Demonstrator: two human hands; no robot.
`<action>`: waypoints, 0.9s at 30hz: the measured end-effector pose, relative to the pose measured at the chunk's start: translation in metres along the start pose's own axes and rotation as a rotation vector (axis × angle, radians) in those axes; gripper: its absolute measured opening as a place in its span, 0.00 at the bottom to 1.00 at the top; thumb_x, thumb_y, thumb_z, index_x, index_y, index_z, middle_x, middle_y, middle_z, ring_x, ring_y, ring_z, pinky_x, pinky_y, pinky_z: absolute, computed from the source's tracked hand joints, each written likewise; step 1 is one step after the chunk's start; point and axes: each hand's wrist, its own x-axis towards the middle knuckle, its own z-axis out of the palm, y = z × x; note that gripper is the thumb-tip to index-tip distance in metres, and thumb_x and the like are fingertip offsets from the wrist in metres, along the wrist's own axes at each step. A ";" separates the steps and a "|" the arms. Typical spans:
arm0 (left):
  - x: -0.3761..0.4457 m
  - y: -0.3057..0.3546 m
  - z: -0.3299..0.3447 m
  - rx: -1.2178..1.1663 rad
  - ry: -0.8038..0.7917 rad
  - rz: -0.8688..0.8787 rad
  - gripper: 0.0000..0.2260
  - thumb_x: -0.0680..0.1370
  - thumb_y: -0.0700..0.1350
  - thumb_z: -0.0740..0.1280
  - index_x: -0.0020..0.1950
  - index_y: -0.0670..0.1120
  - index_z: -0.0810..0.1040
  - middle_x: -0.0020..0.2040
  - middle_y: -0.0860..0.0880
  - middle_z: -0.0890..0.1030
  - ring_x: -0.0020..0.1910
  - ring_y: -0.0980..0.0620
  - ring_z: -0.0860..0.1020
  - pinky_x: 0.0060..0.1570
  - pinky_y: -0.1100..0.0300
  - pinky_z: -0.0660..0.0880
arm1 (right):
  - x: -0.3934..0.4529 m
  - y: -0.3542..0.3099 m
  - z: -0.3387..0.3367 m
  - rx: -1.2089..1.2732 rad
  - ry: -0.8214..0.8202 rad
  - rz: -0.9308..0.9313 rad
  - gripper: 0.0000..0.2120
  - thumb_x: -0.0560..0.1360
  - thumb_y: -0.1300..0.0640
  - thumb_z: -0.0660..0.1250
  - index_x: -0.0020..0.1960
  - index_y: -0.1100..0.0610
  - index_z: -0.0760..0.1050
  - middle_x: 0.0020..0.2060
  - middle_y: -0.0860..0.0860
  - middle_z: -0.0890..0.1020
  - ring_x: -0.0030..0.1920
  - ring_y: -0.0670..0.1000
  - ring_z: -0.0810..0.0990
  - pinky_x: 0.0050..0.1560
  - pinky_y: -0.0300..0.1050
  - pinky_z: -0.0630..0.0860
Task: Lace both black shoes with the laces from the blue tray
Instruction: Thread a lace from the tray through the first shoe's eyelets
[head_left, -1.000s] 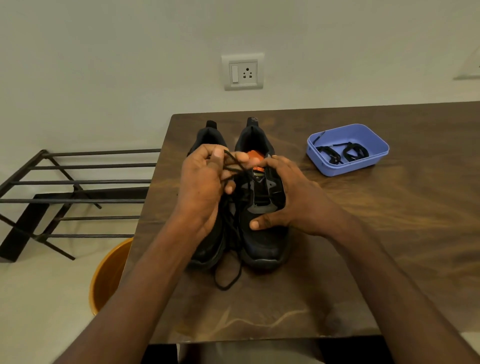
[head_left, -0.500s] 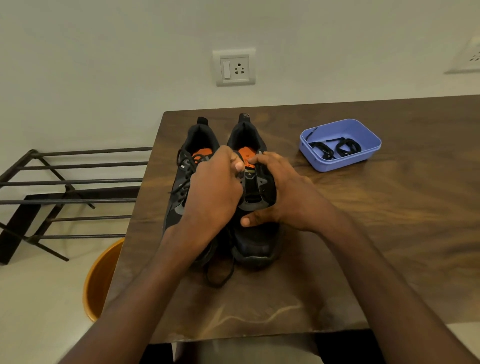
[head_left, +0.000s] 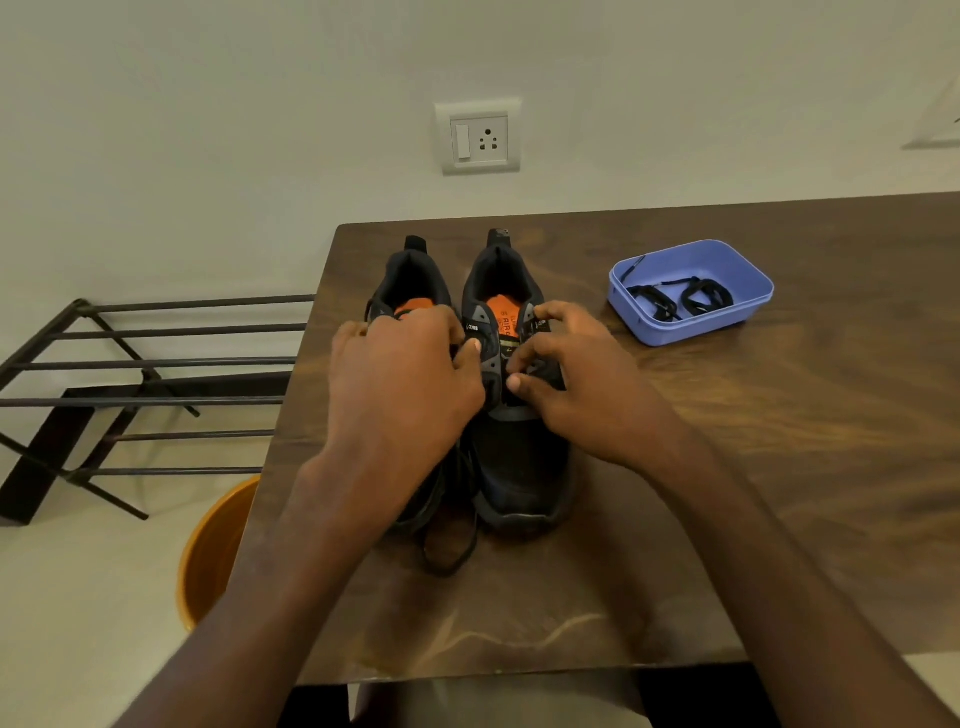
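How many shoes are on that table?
2. The left shoe sits partly under the left hand; the right shoe stands beside it, toes toward the person. None seem hidden.

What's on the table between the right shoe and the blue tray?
Only the right hand gripping the right shoe; past it, bare wooden table up to the blue tray, per the head view.

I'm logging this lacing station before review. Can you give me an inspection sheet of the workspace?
Surface: brown wooden table, glossy.
Job's things: two black shoes side by side; blue tray holding black laces.
Clutter: loose lace loop by the toes.
Grippers: left hand curled over the left shoe; right hand on the right shoe's eyelets.
Cables: nothing seen.
Surroundings: wall socket, metal rack, orange bucket.
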 end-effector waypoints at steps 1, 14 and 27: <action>0.001 -0.001 0.001 0.021 0.032 0.025 0.08 0.82 0.54 0.66 0.57 0.54 0.80 0.40 0.55 0.82 0.42 0.52 0.82 0.62 0.42 0.76 | -0.001 -0.004 0.001 -0.063 0.024 -0.001 0.09 0.78 0.49 0.72 0.57 0.47 0.82 0.76 0.51 0.65 0.75 0.53 0.65 0.72 0.55 0.70; 0.015 -0.014 0.021 0.006 -0.449 0.228 0.47 0.66 0.56 0.82 0.79 0.60 0.60 0.84 0.62 0.43 0.83 0.55 0.50 0.78 0.38 0.33 | -0.005 -0.015 0.004 -0.011 0.173 0.174 0.06 0.75 0.49 0.70 0.43 0.48 0.84 0.49 0.49 0.74 0.48 0.46 0.75 0.44 0.43 0.75; 0.018 -0.018 0.023 -0.034 -0.422 0.221 0.50 0.65 0.58 0.82 0.80 0.57 0.57 0.84 0.59 0.45 0.83 0.53 0.51 0.78 0.45 0.34 | -0.003 -0.020 0.012 -0.205 0.182 0.075 0.07 0.78 0.51 0.71 0.55 0.48 0.84 0.50 0.47 0.69 0.53 0.47 0.68 0.51 0.45 0.73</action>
